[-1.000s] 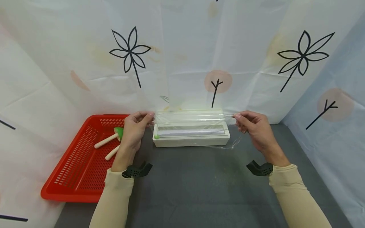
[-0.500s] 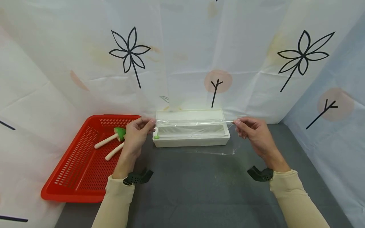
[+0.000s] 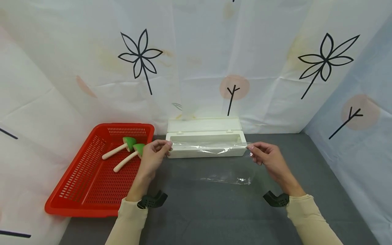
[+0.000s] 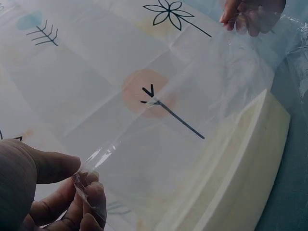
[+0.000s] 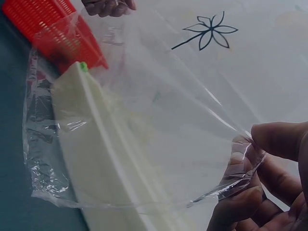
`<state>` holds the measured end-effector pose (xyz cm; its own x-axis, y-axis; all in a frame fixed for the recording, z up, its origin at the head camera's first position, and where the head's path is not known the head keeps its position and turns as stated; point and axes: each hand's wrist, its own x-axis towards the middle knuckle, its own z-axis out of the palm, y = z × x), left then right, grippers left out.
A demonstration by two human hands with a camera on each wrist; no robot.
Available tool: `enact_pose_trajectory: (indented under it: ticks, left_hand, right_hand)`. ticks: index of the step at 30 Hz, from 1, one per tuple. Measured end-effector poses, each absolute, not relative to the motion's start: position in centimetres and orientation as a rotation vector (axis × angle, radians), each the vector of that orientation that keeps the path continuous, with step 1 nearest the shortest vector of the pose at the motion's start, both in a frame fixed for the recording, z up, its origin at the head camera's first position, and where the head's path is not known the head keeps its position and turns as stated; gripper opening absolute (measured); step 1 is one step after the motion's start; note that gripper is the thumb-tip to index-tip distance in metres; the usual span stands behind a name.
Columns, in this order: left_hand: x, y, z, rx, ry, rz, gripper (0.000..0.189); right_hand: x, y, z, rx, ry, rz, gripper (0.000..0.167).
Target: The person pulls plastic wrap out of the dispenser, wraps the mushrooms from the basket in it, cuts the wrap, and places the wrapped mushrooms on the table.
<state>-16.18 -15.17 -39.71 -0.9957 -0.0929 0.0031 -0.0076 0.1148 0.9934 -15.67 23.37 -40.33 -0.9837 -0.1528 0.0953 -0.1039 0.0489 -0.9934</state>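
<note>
A clear sheet of plastic wrap (image 3: 211, 149) is stretched between my two hands, its lower edge hanging loose over the grey table. My left hand (image 3: 154, 154) pinches one upper corner between thumb and fingers; in the left wrist view the gathered film shows at the left fingertips (image 4: 86, 178). Pinching the opposite corner is my right hand (image 3: 267, 160), and the right wrist view shows the film (image 5: 48, 183) draping from it. Just behind the film stands a white wrap dispenser box (image 3: 208, 153), its lid (image 3: 205, 125) raised at the back. The film partly covers the box in all views.
To the left a red plastic basket (image 3: 92, 204) holds two green-capped, mushroom-shaped things (image 3: 117, 149) with pale stems. A white printed cloth (image 3: 196, 61) hangs behind the box and along both sides of the grey tabletop (image 3: 214, 211).
Both hands have come down and toward me, carrying the plastic wrap from above the box to its front side. More of the box's inside and the basket's contents shows now.
</note>
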Motion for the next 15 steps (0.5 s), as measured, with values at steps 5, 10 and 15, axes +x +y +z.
enact_pose_trajectory:
  ticks: [5, 10, 15]
  left_hand:
    - [-15.9, -15.0, -41.5, 0.138, -2.348, -2.044, 0.025]
    - [-15.5, -15.1, -43.2, 0.154, -2.387, -2.074, 0.022]
    - [-15.1, -15.5, -45.0, 0.153, -2.475, -2.132, 0.022]
  right_hand:
    - [-15.4, 23.3, -42.3, -0.201, 2.251, -2.078, 0.015]
    - [-15.0, 23.0, -43.5, -0.135, 2.296, -1.989, 0.032]
    - [-14.7, 23.0, -44.8, -0.057, 2.282, -1.922, 0.035]
